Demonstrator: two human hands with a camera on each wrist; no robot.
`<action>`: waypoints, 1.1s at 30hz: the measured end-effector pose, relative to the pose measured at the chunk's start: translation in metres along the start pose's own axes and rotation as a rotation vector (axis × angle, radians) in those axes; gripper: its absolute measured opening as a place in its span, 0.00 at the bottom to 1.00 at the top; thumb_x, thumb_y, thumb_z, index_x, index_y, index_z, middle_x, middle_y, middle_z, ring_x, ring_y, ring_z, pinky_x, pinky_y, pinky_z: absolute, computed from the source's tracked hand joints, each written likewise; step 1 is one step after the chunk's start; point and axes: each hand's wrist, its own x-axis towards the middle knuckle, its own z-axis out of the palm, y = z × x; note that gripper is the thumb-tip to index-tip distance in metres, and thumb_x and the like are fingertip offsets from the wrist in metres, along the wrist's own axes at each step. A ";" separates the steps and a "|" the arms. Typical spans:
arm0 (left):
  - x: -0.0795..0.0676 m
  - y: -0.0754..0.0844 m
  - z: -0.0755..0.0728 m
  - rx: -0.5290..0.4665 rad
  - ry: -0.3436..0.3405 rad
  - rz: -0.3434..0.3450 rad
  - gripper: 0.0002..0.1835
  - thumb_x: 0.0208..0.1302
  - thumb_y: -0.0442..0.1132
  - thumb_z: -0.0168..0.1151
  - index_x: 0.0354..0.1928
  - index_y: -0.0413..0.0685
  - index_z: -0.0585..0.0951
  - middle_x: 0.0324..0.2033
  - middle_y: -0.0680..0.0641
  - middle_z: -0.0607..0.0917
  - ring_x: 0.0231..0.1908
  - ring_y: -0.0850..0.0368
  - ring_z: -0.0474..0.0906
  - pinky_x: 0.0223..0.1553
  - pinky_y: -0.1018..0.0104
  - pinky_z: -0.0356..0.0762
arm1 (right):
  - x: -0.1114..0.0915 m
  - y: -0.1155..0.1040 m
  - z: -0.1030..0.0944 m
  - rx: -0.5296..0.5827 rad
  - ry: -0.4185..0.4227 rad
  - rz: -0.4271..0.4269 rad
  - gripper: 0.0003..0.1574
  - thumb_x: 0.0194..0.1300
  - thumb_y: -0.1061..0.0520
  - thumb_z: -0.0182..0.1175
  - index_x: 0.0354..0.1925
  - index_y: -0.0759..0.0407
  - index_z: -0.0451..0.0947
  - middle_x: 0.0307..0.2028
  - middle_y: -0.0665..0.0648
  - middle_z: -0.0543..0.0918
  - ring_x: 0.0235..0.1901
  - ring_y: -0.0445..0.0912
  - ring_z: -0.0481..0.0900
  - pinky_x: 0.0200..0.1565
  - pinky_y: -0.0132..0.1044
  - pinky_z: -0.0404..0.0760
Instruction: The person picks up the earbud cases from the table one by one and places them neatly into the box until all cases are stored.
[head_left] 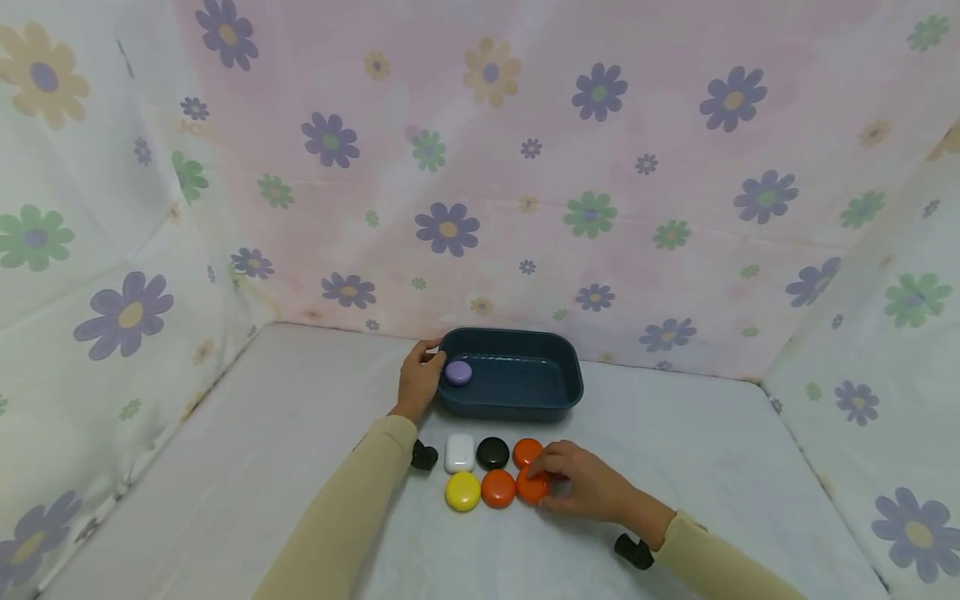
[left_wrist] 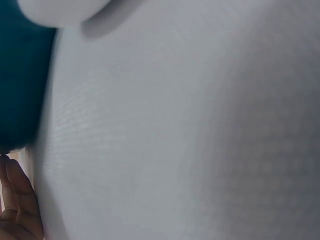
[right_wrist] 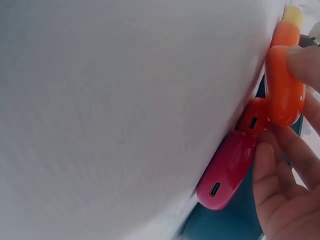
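Observation:
My right hand (head_left: 588, 485) pinches a glossy orange puck (right_wrist: 285, 90) between thumb and fingers; in the head view this orange puck (head_left: 531, 487) is the front-row one on the right. Right behind it is a red-orange puck (right_wrist: 254, 117) with a small slot. Beside that, a magenta puck (right_wrist: 227, 170), also slotted, is hidden by the hand in the head view. My left hand (head_left: 420, 381) rests against the left end of a dark blue tray (head_left: 510, 412), its visible fingers (left_wrist: 20, 185) fairly straight. A purple puck (head_left: 458, 372) lies inside, at the tray's left.
In front of the tray lie a white rounded-square piece (head_left: 460, 453), a black puck (head_left: 492, 453), a yellow puck (head_left: 462, 492) and another orange puck (head_left: 498, 488). Flowered cloth walls (head_left: 450, 167) surround the white table (head_left: 300, 417) at the back and both sides.

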 end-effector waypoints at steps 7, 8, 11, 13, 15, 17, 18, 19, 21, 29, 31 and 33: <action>0.001 -0.002 0.001 0.007 0.004 0.001 0.18 0.66 0.49 0.53 0.57 0.62 0.78 0.47 0.44 0.80 0.45 0.50 0.73 0.41 0.62 0.71 | 0.000 0.002 0.001 -0.112 0.004 -0.075 0.19 0.54 0.51 0.71 0.46 0.42 0.81 0.45 0.42 0.79 0.44 0.36 0.72 0.49 0.32 0.78; 0.000 -0.002 0.001 0.009 0.003 -0.002 0.18 0.66 0.49 0.53 0.57 0.63 0.77 0.47 0.44 0.80 0.45 0.50 0.73 0.40 0.62 0.71 | 0.000 0.003 0.002 -0.120 0.002 -0.080 0.19 0.54 0.51 0.71 0.46 0.42 0.81 0.46 0.42 0.79 0.44 0.37 0.72 0.49 0.32 0.78; -0.002 0.000 0.001 0.009 0.002 -0.010 0.18 0.67 0.49 0.53 0.58 0.63 0.77 0.47 0.44 0.80 0.44 0.50 0.73 0.40 0.61 0.71 | 0.000 0.003 0.002 -0.135 -0.006 -0.089 0.19 0.54 0.51 0.71 0.46 0.43 0.80 0.46 0.43 0.78 0.45 0.37 0.72 0.49 0.31 0.78; -0.003 0.001 0.000 0.005 0.004 -0.011 0.18 0.67 0.48 0.54 0.57 0.62 0.78 0.47 0.44 0.80 0.44 0.50 0.73 0.40 0.61 0.71 | 0.000 0.003 0.001 -0.135 -0.006 -0.095 0.19 0.54 0.51 0.71 0.46 0.44 0.81 0.46 0.44 0.78 0.45 0.38 0.72 0.48 0.30 0.78; -0.004 0.002 -0.001 0.004 0.005 -0.004 0.18 0.67 0.48 0.54 0.57 0.62 0.78 0.47 0.44 0.80 0.45 0.50 0.73 0.41 0.61 0.70 | 0.001 0.002 0.001 -0.131 -0.003 -0.102 0.19 0.54 0.51 0.71 0.45 0.45 0.81 0.46 0.45 0.77 0.45 0.38 0.72 0.47 0.29 0.78; -0.004 0.003 -0.001 -0.001 0.007 0.003 0.18 0.67 0.48 0.54 0.57 0.61 0.78 0.47 0.44 0.80 0.45 0.50 0.73 0.41 0.61 0.70 | 0.001 0.001 0.000 -0.127 -0.001 -0.104 0.18 0.54 0.51 0.71 0.45 0.46 0.81 0.45 0.45 0.77 0.45 0.38 0.72 0.47 0.29 0.78; -0.004 0.003 -0.002 -0.001 0.007 0.006 0.18 0.66 0.48 0.54 0.57 0.61 0.78 0.47 0.44 0.80 0.45 0.50 0.73 0.41 0.62 0.70 | 0.002 0.001 0.000 -0.124 -0.002 -0.103 0.18 0.54 0.51 0.71 0.45 0.46 0.81 0.45 0.45 0.77 0.45 0.38 0.72 0.47 0.29 0.78; -0.004 0.003 -0.002 -0.001 0.008 0.008 0.18 0.66 0.48 0.54 0.57 0.61 0.78 0.47 0.44 0.80 0.45 0.50 0.73 0.40 0.62 0.70 | 0.002 0.001 0.001 -0.119 -0.003 -0.098 0.18 0.54 0.51 0.71 0.45 0.45 0.81 0.45 0.45 0.77 0.45 0.38 0.72 0.47 0.29 0.78; -0.004 0.004 -0.002 -0.003 0.011 0.009 0.18 0.66 0.48 0.54 0.56 0.61 0.78 0.46 0.44 0.80 0.44 0.50 0.73 0.39 0.62 0.70 | 0.003 0.001 0.001 -0.106 -0.002 -0.084 0.17 0.55 0.50 0.71 0.45 0.44 0.81 0.45 0.43 0.76 0.44 0.37 0.72 0.48 0.29 0.78; -0.003 0.003 0.001 0.001 0.015 -0.004 0.17 0.66 0.48 0.54 0.56 0.63 0.78 0.46 0.45 0.80 0.43 0.51 0.72 0.37 0.62 0.71 | 0.011 -0.001 -0.001 -0.018 0.103 -0.069 0.15 0.55 0.54 0.69 0.43 0.47 0.81 0.41 0.43 0.78 0.40 0.41 0.75 0.44 0.33 0.79; -0.003 0.003 0.001 -0.004 0.015 -0.003 0.17 0.66 0.48 0.54 0.56 0.63 0.78 0.46 0.45 0.80 0.44 0.50 0.72 0.38 0.62 0.71 | 0.016 -0.001 -0.005 0.011 0.127 -0.076 0.15 0.55 0.56 0.69 0.43 0.49 0.81 0.40 0.45 0.79 0.40 0.42 0.76 0.43 0.35 0.80; -0.003 0.003 0.001 -0.007 0.013 0.001 0.17 0.66 0.48 0.54 0.56 0.63 0.78 0.46 0.45 0.80 0.44 0.50 0.72 0.40 0.61 0.71 | 0.022 -0.002 -0.010 0.044 0.144 -0.080 0.14 0.55 0.57 0.68 0.43 0.51 0.81 0.40 0.47 0.80 0.41 0.44 0.77 0.44 0.38 0.81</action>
